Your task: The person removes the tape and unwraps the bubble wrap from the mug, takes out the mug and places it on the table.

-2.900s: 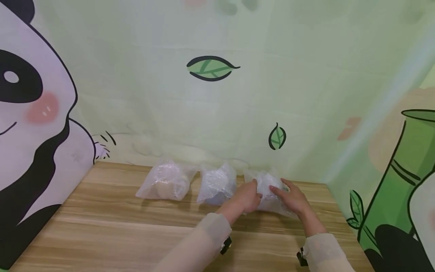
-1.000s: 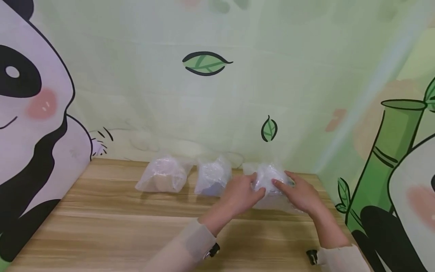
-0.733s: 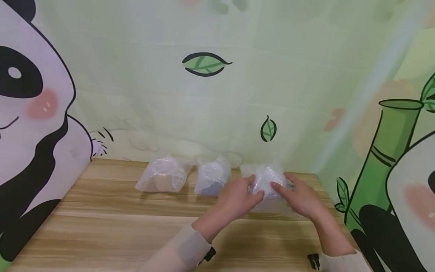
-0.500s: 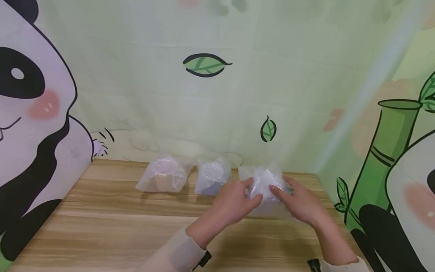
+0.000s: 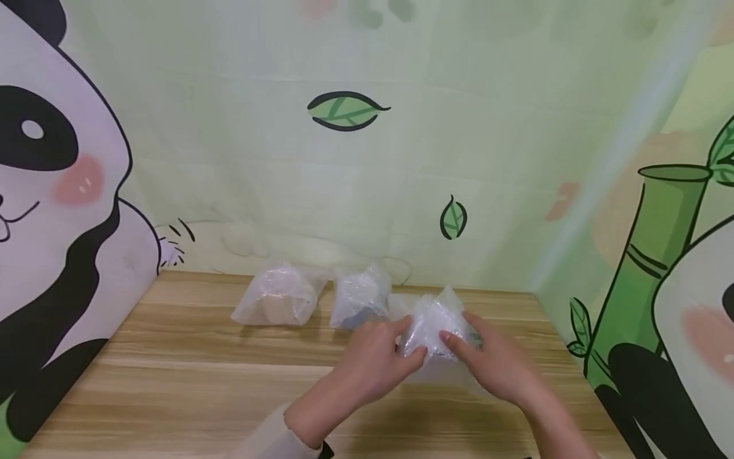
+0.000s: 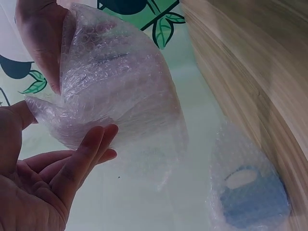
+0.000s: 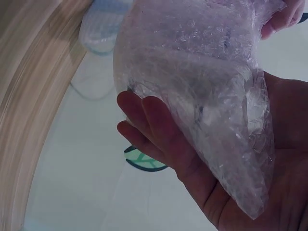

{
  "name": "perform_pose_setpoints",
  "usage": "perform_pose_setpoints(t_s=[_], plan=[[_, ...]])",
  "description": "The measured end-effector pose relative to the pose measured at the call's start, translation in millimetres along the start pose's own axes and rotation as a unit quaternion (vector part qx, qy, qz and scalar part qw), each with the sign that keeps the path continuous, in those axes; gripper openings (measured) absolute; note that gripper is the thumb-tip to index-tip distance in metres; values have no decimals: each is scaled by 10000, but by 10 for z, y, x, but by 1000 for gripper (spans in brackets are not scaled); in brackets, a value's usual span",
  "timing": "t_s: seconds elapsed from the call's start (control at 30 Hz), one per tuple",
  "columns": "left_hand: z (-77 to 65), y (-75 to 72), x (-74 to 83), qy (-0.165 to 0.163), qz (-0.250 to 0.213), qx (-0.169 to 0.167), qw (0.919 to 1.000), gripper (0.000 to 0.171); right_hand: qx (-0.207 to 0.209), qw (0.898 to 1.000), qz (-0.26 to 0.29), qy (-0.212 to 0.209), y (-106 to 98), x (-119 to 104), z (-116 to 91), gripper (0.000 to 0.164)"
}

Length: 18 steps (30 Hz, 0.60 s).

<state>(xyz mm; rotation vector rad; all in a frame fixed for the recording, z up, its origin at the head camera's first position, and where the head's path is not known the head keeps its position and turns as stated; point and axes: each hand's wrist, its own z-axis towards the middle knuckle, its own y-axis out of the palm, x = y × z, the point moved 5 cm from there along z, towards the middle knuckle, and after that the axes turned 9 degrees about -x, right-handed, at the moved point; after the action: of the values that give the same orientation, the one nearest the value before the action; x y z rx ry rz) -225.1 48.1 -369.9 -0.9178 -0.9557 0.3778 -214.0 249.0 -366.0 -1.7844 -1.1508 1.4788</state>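
Both hands hold a bubble-wrapped bundle (image 5: 436, 322) between them, at the right of the head view. My left hand (image 5: 369, 360) grips its left side, with the thumb at the front and fingers around the far side. On the opposite side my right hand (image 5: 499, 360) grips it, thumb pressed on the wrap. The left wrist view shows the bundle (image 6: 120, 86) raised off the wooden table, a loose flap of wrap hanging from it. In the right wrist view, fingers (image 7: 163, 125) support its wrapped surface. What is inside is hidden by the cloudy wrap.
Two more bubble-wrapped bundles stand near the back edge of the wooden table (image 5: 201, 382). The left one (image 5: 278, 296) shows something beige inside, the middle one (image 5: 360, 296) something blue. A printed cloth backdrop (image 5: 258, 178) rises behind the table.
Both hands have drawn the right-hand bundle nearer to me and a little left, away from the back of the table. The other two bundles stay put.
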Motion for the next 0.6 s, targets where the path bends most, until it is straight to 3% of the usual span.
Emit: perform_pose_setpoints(t_s=[0.27, 0.6], plan=[[-236, -19, -44, -11, -63, 110, 9999, 53, 122, 9998, -74, -110, 152, -82, -118, 100], [-499, -33, -128, -64, -447, -33, 9990, 54, -11, 9999, 100, -68, 388, -125, -197, 92]])
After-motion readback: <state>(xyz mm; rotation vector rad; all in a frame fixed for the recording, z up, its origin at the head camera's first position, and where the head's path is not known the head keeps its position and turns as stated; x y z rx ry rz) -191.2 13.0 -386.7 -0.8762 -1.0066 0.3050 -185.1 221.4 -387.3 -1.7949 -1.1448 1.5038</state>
